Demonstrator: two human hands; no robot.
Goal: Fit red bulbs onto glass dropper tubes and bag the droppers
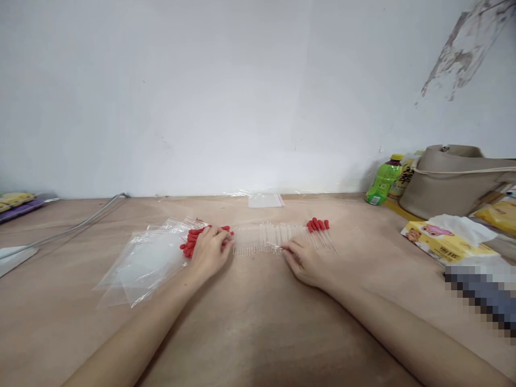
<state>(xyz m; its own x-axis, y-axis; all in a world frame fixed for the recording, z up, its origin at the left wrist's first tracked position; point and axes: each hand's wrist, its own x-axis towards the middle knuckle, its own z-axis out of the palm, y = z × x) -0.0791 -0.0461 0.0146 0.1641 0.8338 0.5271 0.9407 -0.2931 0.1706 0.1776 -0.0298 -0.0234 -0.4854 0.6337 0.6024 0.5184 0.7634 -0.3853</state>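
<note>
My left hand (212, 248) is over a pile of red rubber bulbs (188, 248), its fingers curled down and closed around a bulb, partly hidden. My right hand (303, 260) pinches a thin clear glass dropper tube (274, 246) at the near edge of a row of tubes. That row of clear dropper tubes (252, 240) lies side by side between my hands. Just beyond my right hand lie several droppers with red bulbs on their ends (318, 226), slanting on the table.
Clear zip bags (149, 263) lie fanned out at left, and another small bag (264, 201) is near the wall. A grey cable (88, 217) crosses the left side. On the right are a green bottle (385, 180), a beige bag (443, 185) and a yellow tissue pack (447, 244).
</note>
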